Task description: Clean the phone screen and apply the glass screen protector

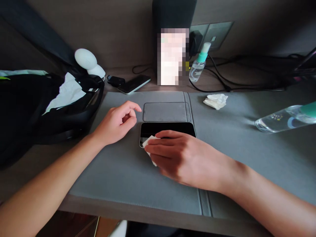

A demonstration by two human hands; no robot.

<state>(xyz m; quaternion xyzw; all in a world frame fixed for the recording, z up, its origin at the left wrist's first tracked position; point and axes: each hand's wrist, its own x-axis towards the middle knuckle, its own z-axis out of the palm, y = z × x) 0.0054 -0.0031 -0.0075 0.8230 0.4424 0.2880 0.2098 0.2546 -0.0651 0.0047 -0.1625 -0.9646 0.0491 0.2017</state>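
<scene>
A smartphone with a black screen lies face up on the grey desk mat. My right hand presses a folded white tissue onto its left end, covering the phone's near side. Just beyond the phone, a clear screen protector with a dark border lies flat on the mat. Left of both, my left hand holds nothing; its index finger points towards the protector, apart from it, while the other fingers curl in.
A crumpled tissue and a clear bottle with a green top lie at right. Behind stand a small spray bottle and black cables. Another phone lies at the back, near a white rounded device. A black bag sits left.
</scene>
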